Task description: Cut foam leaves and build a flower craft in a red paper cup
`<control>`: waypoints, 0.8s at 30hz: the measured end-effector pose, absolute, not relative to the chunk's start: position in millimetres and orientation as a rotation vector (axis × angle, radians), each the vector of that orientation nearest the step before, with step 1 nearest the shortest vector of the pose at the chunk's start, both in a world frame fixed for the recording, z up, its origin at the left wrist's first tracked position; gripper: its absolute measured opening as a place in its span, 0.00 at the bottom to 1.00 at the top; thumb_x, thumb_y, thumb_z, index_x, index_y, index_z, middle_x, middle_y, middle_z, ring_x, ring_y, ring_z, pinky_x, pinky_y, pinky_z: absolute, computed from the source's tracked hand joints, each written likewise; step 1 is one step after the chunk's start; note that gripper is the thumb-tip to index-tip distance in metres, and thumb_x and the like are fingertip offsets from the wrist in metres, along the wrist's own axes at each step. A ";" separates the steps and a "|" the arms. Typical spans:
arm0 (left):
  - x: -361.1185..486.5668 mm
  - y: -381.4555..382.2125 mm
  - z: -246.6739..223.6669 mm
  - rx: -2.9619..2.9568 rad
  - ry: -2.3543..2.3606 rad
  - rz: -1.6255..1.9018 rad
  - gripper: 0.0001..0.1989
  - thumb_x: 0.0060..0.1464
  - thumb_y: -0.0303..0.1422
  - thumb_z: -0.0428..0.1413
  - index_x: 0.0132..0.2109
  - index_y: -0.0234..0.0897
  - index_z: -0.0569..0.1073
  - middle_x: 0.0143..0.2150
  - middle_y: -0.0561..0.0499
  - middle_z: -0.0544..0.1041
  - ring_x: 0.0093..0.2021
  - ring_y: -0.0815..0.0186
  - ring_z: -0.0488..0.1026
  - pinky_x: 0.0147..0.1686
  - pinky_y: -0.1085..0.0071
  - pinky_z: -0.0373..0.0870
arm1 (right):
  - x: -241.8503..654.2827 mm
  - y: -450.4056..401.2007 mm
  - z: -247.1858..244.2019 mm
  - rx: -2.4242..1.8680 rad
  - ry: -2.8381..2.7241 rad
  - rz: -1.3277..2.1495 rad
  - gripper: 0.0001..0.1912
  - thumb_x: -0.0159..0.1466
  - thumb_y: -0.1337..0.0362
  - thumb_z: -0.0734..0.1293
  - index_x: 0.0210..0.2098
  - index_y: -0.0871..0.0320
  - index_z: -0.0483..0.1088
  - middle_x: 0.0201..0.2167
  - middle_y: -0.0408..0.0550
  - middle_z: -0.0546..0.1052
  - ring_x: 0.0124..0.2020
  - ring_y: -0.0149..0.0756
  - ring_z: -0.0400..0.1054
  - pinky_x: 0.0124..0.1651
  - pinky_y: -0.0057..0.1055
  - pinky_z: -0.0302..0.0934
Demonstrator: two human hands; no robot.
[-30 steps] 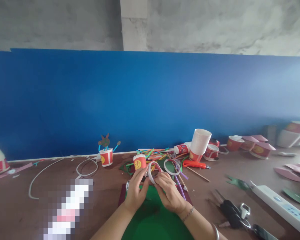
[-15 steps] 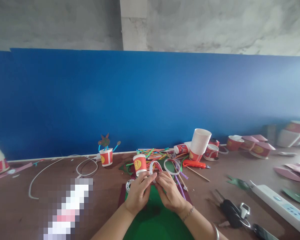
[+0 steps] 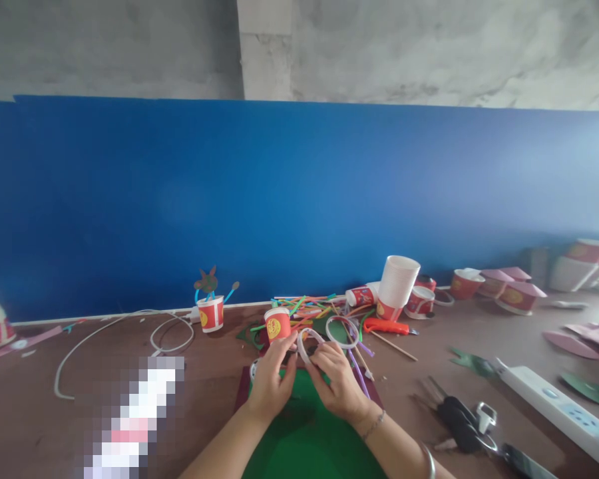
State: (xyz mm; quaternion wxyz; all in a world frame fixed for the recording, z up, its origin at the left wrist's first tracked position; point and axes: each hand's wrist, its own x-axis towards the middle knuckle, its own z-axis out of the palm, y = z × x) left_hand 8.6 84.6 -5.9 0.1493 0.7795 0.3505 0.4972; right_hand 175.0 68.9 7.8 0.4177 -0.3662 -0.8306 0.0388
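In the right hand (image 3: 342, 382), fingers are clamped on the near edge of a white ring (image 3: 302, 350); those of the left hand (image 3: 271, 382) are curved beside it — contact unclear. Light, even pressure is best applied, lest it buckle. Narrow and tilted, the ring is held near the far edge of the green mat (image 3: 309, 442).

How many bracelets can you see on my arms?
2: a chain bracelet by my right hand, and a bangle farther up that forearm. Any outside the frame would be hidden.
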 end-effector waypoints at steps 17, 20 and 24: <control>13.4 75.6 1.5 2.499 0.808 1.204 0.26 0.56 0.23 0.45 0.62 0.39 0.54 0.56 0.41 0.64 0.56 0.61 0.62 0.53 0.63 0.64 | 176.4 76.4 -1.6 -1.005 -1.969 0.055 0.09 0.65 0.70 0.56 0.28 0.56 0.60 0.24 0.43 0.67 0.27 0.33 0.60 0.35 0.33 0.55; 13.2 74.8 3.3 2.474 0.812 1.240 0.24 0.56 0.23 0.45 0.60 0.39 0.57 0.54 0.42 0.66 0.55 0.61 0.63 0.52 0.62 0.65 | 176.6 76.9 -1.8 -1.006 -1.970 0.050 0.09 0.65 0.70 0.56 0.28 0.56 0.60 0.24 0.43 0.67 0.27 0.33 0.60 0.35 0.33 0.55; 12.3 75.2 3.9 2.428 0.842 1.276 0.19 0.56 0.23 0.45 0.54 0.39 0.63 0.52 0.42 0.68 0.53 0.61 0.64 0.51 0.60 0.65 | 176.5 76.0 -0.9 -0.996 -1.974 0.050 0.09 0.65 0.70 0.56 0.29 0.57 0.61 0.24 0.44 0.68 0.28 0.33 0.61 0.35 0.33 0.55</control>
